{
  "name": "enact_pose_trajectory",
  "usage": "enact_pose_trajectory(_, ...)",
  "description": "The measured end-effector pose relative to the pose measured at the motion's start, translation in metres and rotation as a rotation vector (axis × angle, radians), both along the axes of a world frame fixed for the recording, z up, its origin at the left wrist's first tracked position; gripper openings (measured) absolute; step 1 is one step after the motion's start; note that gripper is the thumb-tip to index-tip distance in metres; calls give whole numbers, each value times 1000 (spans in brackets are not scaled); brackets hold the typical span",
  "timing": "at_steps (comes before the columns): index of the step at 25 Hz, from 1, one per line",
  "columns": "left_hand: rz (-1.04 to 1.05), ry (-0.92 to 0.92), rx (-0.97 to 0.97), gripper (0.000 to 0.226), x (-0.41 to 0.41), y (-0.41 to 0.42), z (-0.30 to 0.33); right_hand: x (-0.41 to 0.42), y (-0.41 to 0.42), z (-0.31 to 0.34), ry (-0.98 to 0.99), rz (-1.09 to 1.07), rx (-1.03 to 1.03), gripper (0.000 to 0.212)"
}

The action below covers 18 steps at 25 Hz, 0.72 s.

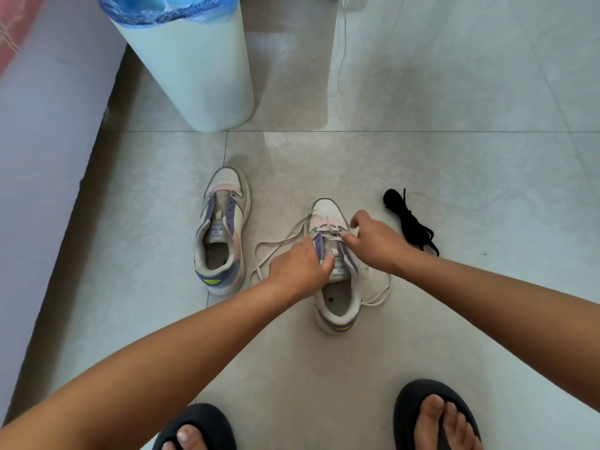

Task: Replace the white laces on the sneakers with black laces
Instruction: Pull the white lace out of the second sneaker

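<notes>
— Where is the sneaker being worked on?

— The right-hand sneaker (337,287) stands on the tiled floor (454,303), toe pointing away, in front of the person's feet. Its white lace (276,245) is threaded only through the eyelets near the toe; loose ends trail on the floor at both sides.

— And the hands?

— The left hand (300,267) grips the shoe's left eyelet flap, fingers curled on it. The right hand (373,241) pinches the white lace at the front eyelets.

— The other shoe?

— The left-hand sneaker (222,232) stands laceless nearby, left of the first. The black laces (410,222) lie bundled on the floor just right of the right hand.

— Anything else?

— A white bin (194,69) with a blue liner stands farther back, and black sandals (435,417) are on the feet.
</notes>
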<state>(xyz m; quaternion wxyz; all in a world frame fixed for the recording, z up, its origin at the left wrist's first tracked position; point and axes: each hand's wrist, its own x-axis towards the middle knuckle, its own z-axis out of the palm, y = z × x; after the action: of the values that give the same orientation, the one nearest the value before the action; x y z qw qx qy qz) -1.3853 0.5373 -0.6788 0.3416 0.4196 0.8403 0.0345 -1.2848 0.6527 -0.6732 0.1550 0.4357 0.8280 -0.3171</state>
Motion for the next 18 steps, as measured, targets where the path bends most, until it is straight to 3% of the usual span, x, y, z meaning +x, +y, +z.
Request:
enact_pose_trajectory(5,84,-33,126,40,-6,20,-7,-20,8,-10,111,4,-72,20)
enact_pose_trajectory(11,169,-282,217,40,-25,28,-12,-8,17,-10,-25,124,-186,28)
enact_pose_trajectory(13,158,-346,230,37,-29,29,-14,-7,17,-12,40,82,-226,30)
enact_pose_trajectory(16,115,-337,267,32,-30,29,-16,-12,20,-15,189,41,-114,28)
enact_pose_trajectory(18,95,-324,283,30,-33,28,-16,-16,22,-16,279,-102,-265,17)
